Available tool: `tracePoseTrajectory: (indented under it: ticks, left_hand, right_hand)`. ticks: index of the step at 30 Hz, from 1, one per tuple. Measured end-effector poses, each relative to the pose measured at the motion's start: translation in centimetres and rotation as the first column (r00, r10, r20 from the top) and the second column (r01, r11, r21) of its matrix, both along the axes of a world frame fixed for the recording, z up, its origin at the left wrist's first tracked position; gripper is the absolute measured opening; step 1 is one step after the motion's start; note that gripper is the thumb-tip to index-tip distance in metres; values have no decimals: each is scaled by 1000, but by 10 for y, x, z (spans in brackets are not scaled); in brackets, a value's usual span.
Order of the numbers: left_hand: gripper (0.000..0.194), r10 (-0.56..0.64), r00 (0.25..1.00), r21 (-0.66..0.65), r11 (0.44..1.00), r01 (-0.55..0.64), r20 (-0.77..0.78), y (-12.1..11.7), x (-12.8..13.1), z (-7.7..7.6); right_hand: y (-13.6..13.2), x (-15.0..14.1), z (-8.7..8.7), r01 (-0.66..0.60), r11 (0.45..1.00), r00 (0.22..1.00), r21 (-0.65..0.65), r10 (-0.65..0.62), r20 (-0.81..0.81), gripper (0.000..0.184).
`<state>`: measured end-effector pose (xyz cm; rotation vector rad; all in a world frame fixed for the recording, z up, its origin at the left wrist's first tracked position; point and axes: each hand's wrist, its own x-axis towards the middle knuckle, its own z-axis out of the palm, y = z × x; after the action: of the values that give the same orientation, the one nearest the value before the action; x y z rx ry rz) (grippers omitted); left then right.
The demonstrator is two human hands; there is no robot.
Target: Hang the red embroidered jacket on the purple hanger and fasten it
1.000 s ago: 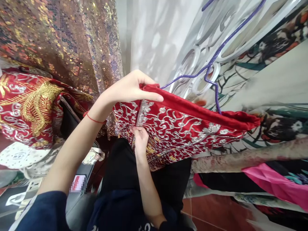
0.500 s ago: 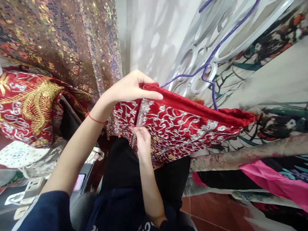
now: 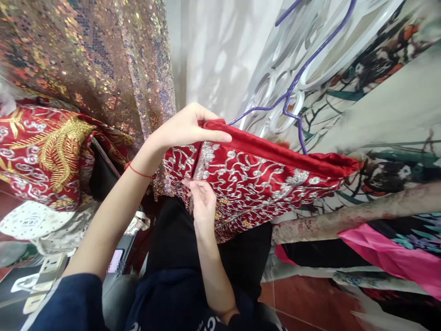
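A red satin skirt [image 3: 255, 170], thickly embroidered in silver with some gold, hangs across my lap from a purple hanger [image 3: 292, 92]. My left hand [image 3: 193, 126] grips its plain red waistband, thumb on the near side and fingers hidden behind the cloth. A dark narrow slit [image 3: 198, 158] that looks like a zipper runs down from the waistband below that hand. At the lower end of the slit, my right hand [image 3: 204, 195] is closed in a pinch against the skirt. Whatever is between its fingertips is too small to make out.
Gold sequinned fabric [image 3: 103, 55] hangs at back left. Another red embroidered garment [image 3: 48, 156] lies left, above a power strip [image 3: 46, 271] and a phone [image 3: 115, 261]. White scrollwork [image 3: 279, 82] stands behind the hanger. Pink cloth [image 3: 386, 257] and a fabric-covered bar [image 3: 344, 214] are at right.
The hanger and the skirt's right end have shifted slightly left in view. Both hands keep nearly the same place on the skirt, the right one with its fingertips slightly changed.
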<state>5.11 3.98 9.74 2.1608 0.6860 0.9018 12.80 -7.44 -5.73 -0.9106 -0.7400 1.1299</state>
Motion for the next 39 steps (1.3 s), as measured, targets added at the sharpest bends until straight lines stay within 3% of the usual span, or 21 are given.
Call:
tracePoseTrajectory:
  ticks: [10,16,18,22,26,28,30,33,34,36,39]
  left_hand:
    - [31,27,998,5,1000,-27,55,-2,4,-5]
    - [31,44,994,26,999,-47,95,-10,9,-9]
    - [31,62,994,40,997,-66,91,-11,8,-9]
    - [33,115,991,93,988,-121,64,-7,5,-4]
    - [32,171,980,241,952,-192,103,1,4,-7]
    - [27,284,944,319,890,-325,171,-4,-1,-20]
    - [20,431,861,365,782,-505,270,-20,-11,-45]
    - [9,580,626,351,523,-777,521,-57,-27,-104]
    - [9,605,617,334,522,-785,504,-68,-30,-125]
    - [10,623,692,298,626,-720,364,-83,-30,-162]
    - [12,622,739,188,718,-670,260,-82,-21,-189]
  right_hand:
    - [-23,1,30,-2,1000,993,17,0,119,22]
    - [-44,-7,48,125,992,940,9,-121,318,19]
    - [-46,-6,53,105,994,930,17,-104,352,18]
    - [-37,4,44,-37,999,876,13,26,482,17]
    - [-20,10,23,-69,997,828,-42,81,555,18]
    - [-14,10,18,-63,997,838,-47,78,540,17]
    - [-10,10,17,-70,997,863,-46,83,499,18]
    - [-5,9,15,-78,996,906,-47,91,413,20]
    - [-3,8,14,-70,997,915,-40,80,397,20]
    - [1,4,9,-42,999,924,-5,41,381,19]
    - [7,-1,1,39,998,939,56,-56,339,20]
